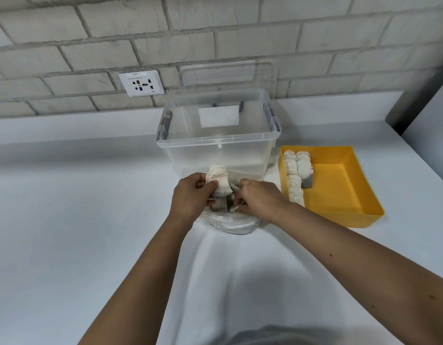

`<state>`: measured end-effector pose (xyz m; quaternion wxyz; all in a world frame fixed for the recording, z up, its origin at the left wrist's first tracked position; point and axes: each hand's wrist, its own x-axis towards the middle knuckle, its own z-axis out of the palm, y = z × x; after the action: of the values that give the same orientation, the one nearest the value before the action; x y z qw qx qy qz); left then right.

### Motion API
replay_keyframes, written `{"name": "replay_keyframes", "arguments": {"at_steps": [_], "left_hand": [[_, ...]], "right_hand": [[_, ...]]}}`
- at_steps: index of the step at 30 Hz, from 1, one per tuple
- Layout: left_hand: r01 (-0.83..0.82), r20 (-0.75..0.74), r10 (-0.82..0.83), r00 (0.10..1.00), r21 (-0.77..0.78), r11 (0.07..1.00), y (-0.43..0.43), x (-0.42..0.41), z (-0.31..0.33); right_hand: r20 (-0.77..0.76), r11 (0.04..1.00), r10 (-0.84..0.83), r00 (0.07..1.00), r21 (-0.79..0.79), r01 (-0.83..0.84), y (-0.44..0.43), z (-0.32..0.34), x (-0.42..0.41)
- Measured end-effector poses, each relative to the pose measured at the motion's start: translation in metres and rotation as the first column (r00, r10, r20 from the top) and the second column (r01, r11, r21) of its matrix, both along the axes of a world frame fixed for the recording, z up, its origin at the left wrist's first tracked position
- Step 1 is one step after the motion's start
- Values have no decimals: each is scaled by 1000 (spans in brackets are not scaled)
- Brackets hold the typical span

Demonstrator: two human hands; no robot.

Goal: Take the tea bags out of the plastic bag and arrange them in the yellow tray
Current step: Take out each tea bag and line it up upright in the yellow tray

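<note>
Currently, from the head view, both hands are working close together over the plastic bag (228, 224), which is lying crumpled on the white counter (78, 207) just in front of a clear storage box (215, 148). The left hand (191, 196) is gripping a bunch of tea bags (218, 179), its fingers curling round them so that pale bags are sticking up above the thumb while darker ones are hanging below. The right hand (257, 196) is pinching a small white piece (234, 208) at the bag's mouth between curled fingers; whether it is a tag or a tea bag is too small to tell. The yellow tray (340, 188) is sitting on the counter just right of the box, near the right forearm, and arranged tea bags (295, 175) are lying in two rows along its left wall, the inner row being the shorter. Behind the box a clear lid (228, 75) is leaning against the grey brick wall (290, 33), beside a white wall socket (141, 83)
</note>
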<state>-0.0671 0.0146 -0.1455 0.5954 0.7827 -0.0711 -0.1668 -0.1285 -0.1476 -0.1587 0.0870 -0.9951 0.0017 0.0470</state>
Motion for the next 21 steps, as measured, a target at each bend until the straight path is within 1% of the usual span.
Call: {"name": "replay_keyframes", "arguments": {"at_steps": [3, 5, 8, 11, 13, 16, 17, 18, 20, 21], "left_hand": [[-20, 5, 20, 1000, 8, 1000, 2, -3, 2], [-39, 7, 39, 999, 13, 999, 3, -6, 2], [-51, 11, 51, 999, 17, 999, 0, -12, 2], [-35, 25, 35, 999, 5, 999, -12, -18, 6], [-21, 41, 22, 999, -12, 1000, -22, -23, 11], [23, 31, -21, 999, -64, 998, -45, -31, 20], [40, 20, -39, 999, -80, 996, -54, -34, 22], [57, 12, -56, 998, -95, 994, -61, -38, 23], [93, 0, -93, 996, -122, 988, -76, -43, 22], [107, -1, -108, 994, -133, 985, -82, -44, 20]], "right_hand": [[79, 995, -36, 996, 97, 28, -5, -1, -6], [138, 971, -88, 987, 235, 54, -10, 1, -13], [184, 869, -179, 967, 489, 68, -17, 6, -26], [214, 767, -257, 942, 638, 64, -31, 17, -43], [230, 714, -354, 907, 693, 103, -48, 27, -54], [253, 633, -524, 813, 755, 173, -91, 39, -67], [254, 631, -546, 799, 752, 192, -106, 42, -71], [253, 651, -550, 796, 727, 218, -119, 43, -73], [231, 701, -545, 806, 653, 287, -141, 40, -79], [203, 708, -545, 813, 630, 318, -148, 38, -81]]}}
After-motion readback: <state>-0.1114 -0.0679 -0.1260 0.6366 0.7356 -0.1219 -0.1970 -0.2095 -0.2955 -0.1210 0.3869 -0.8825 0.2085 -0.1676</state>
